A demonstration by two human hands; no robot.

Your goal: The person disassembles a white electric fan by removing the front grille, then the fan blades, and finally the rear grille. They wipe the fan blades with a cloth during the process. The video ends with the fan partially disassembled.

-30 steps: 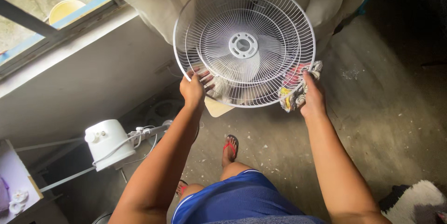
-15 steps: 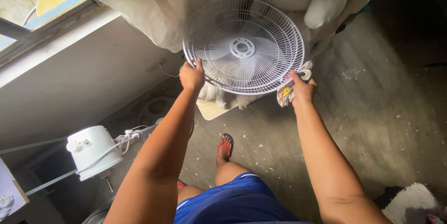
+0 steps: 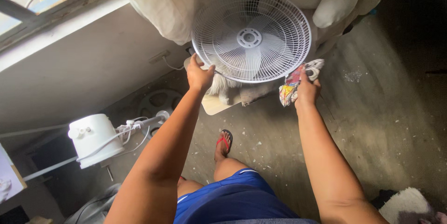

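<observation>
The round white fan cage (image 3: pixel 251 35) was held up out in front, the left hand (image 3: pixel 199 76) gripping its lower left rim and the right hand (image 3: pixel 306 89), clutching a colourful rag (image 3: pixel 291 86), at its lower right rim.

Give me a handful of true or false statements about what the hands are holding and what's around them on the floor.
1. The left hand grips the rim of a white wire fan guard. True.
2. The right hand is empty. False: it holds a patterned cloth against the guard's lower right edge.
3. The white fan motor housing sits on its stand at the lower left, with no guard on it. True.
4. The person is barefoot. False: a red flip-flop is on the foot that shows.
5. The guard lies flat on the floor. False: both hands hold it up in the air in front of a light curtain.
</observation>
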